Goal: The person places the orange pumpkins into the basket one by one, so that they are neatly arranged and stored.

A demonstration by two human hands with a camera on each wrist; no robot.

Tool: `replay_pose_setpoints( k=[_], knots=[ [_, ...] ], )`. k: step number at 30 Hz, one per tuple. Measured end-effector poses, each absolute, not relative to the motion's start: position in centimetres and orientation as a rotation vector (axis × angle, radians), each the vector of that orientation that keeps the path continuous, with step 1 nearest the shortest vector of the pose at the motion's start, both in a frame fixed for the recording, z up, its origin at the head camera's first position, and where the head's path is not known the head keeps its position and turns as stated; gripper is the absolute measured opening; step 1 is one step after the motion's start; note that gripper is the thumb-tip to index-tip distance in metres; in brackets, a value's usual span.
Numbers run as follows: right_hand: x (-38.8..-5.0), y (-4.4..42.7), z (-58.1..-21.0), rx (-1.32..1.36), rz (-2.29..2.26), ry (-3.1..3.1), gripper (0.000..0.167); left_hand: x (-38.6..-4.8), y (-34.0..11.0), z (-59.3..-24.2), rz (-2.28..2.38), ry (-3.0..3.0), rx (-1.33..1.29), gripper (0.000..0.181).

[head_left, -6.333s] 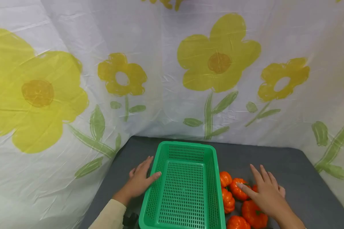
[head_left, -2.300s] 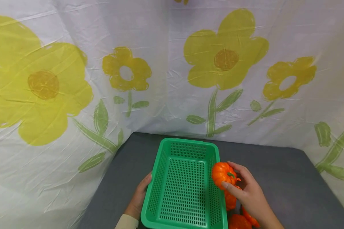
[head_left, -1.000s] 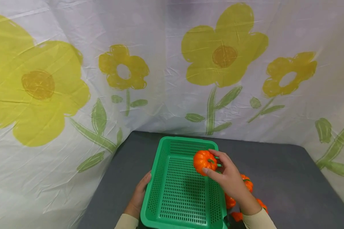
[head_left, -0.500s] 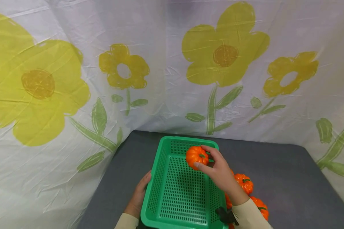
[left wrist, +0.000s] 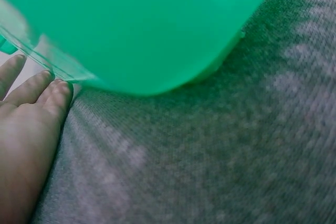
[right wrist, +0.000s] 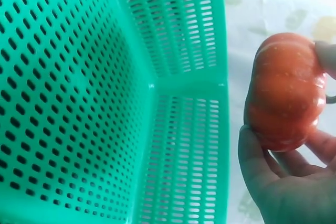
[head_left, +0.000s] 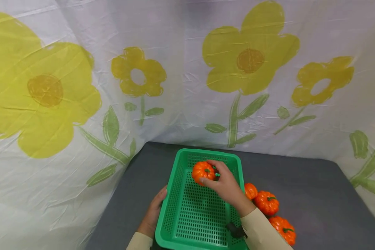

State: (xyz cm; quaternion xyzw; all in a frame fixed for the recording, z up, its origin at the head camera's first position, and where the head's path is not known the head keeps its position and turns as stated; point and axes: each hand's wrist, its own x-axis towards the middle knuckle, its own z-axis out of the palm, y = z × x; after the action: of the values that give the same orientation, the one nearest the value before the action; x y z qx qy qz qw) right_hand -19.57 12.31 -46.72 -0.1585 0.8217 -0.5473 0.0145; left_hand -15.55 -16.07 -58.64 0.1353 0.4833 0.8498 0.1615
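Note:
My right hand [head_left: 223, 184] grips a small orange pumpkin [head_left: 201, 172] with a green stem, thumb on one side and fingers on the other. It holds the pumpkin over the far part of a green perforated plastic basket [head_left: 200, 222], apart from the bottom. The right wrist view shows the same pumpkin [right wrist: 286, 90] in the fingertips, with the basket [right wrist: 223, 82] to its left. My left hand [head_left: 151, 213] rests against the basket's left side below the rim. In the left wrist view its fingers [left wrist: 31, 87] lie fairly straight along the basket wall [left wrist: 147, 35].
To the right of the basket sit several more orange pumpkins, among them a far one [head_left: 250, 191], a middle one [head_left: 266, 203] and a near one [head_left: 282, 230]. A dark grey cloth [head_left: 303, 187] covers the table. Behind hangs a white curtain [head_left: 184, 104] with yellow flowers.
My right hand has taken a pumpkin from the group at the right and carried it leftward over the basket. My left hand has come to rest against the basket's side.

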Motion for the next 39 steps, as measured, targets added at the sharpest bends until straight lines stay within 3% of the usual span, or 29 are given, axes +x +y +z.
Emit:
replay_pose_setpoints(
  k=[20,30,39],
  knots=[
    [-24.1,8.2,-49.0,-0.438,-1.533,2.663,0.068,-15.7,-16.1,-58.9,2.384,1.409,0.471,0.062],
    [-24.4,8.3,-51.0,-0.461,-1.371,2.712,0.064,-15.6,-16.2,-58.6,2.357,1.440,0.502,0.062],
    [-24.2,8.0,-51.3,-0.444,-1.265,2.690,0.070,-15.6,-16.3,-58.7,2.362,1.419,0.547,0.061]
  ],
)
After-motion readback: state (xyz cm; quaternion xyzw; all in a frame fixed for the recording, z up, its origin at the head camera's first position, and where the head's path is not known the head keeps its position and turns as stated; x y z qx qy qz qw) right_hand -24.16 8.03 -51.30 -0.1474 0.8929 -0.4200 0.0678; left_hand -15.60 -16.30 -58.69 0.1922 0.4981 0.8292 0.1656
